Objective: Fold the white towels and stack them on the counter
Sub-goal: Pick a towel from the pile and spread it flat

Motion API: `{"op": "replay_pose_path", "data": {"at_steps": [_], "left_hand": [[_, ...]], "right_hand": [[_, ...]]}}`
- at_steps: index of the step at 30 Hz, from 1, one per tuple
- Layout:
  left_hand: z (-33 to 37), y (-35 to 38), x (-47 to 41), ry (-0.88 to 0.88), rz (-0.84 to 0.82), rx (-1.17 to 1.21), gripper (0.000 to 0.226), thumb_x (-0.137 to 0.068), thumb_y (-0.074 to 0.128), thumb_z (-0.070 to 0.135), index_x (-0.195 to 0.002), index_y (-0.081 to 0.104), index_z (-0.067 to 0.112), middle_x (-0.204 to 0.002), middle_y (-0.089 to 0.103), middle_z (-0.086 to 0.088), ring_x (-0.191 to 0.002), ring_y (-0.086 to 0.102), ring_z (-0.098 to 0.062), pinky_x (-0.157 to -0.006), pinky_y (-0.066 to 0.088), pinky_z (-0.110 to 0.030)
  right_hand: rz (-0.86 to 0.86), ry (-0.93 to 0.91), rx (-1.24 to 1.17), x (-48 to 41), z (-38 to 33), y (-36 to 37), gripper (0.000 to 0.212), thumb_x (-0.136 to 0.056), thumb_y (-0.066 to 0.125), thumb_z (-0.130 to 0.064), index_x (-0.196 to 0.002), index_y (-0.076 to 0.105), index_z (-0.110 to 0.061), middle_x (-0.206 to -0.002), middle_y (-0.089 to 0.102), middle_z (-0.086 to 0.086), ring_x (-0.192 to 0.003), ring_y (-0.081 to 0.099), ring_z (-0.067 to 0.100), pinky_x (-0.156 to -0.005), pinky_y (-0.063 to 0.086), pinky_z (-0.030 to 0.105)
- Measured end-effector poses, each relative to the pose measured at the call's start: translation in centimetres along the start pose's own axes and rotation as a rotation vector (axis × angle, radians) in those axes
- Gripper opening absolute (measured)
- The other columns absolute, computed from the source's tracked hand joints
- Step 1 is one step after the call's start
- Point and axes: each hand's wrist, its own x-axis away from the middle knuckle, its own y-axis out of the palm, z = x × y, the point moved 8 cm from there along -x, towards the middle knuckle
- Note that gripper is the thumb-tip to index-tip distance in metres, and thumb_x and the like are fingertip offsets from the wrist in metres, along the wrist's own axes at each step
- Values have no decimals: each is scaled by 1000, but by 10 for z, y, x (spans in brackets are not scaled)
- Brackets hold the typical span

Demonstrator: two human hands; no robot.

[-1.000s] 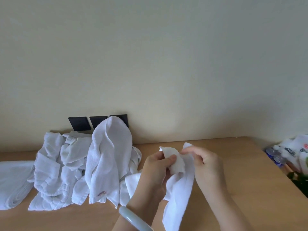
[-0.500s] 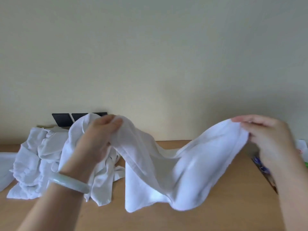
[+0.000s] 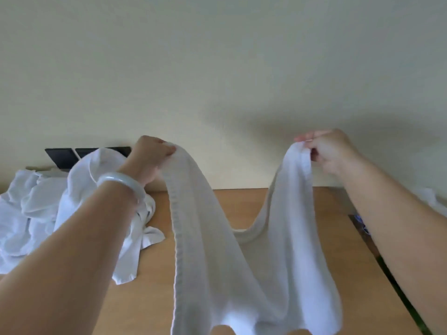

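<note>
A white towel (image 3: pixel 278 269) hangs in the air above the wooden counter (image 3: pixel 244 204), sagging in the middle between my two hands. My left hand (image 3: pixel 150 158), with a pale bangle on the wrist, grips one top corner. My right hand (image 3: pixel 329 148) pinches the other top corner at about the same height. A heap of crumpled white towels (image 3: pixel 48 209) lies on the counter at the left, partly behind my left forearm.
Black wall plates (image 3: pixel 70 154) sit on the cream wall behind the heap. The counter's right edge (image 3: pixel 377 252) runs diagonally under my right arm, with white packaging (image 3: pixel 433 199) and a blue item beyond it.
My hands went from bunched together at the towel's corner to spread wide apart, then lifted it higher; the towel now hangs long and open. The view tilted upward.
</note>
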Motion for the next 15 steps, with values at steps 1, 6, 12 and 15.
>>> {"op": "replay_pose_path", "data": {"at_steps": [1, 6, 12, 15], "left_hand": [[-25, 12, -9, -37, -7, -89, 29, -90, 66, 10, -118, 59, 6, -106, 63, -15, -86, 58, -22, -67, 48, -21], [-181, 70, 37, -189, -286, -501, 49, -93, 63, 17, -137, 49, 1, -137, 50, -20, -125, 49, -36, -104, 43, -43], [-324, 113, 186, 116, -530, -955, 90, -82, 63, 59, -154, 12, 41, -162, 11, -1, -149, 13, -32, -114, 33, -46], [-325, 129, 229, 313, -593, -1002, 96, -71, 64, 67, -153, 27, 35, -159, 28, -3, -145, 25, -26, -114, 29, -37]], "right_hand": [[-20, 26, 46, -11, 25, 8, 30, -89, 45, 15, -106, 65, -1, -79, 70, 6, -74, 62, 16, -60, 53, 18], [-225, 153, 487, 22, 188, 35, 45, -92, 48, 5, -129, 57, -18, -125, 58, 4, -126, 50, 23, -106, 41, 37], [-562, -119, 993, 152, 337, 87, 52, -88, 46, -13, -140, 47, -18, -150, 36, 0, -136, 41, 24, -102, 46, 39], [-346, -209, 1048, 168, 341, 80, 52, -86, 58, -17, -137, 52, -22, -147, 45, 6, -135, 43, 25, -94, 50, 43]]}}
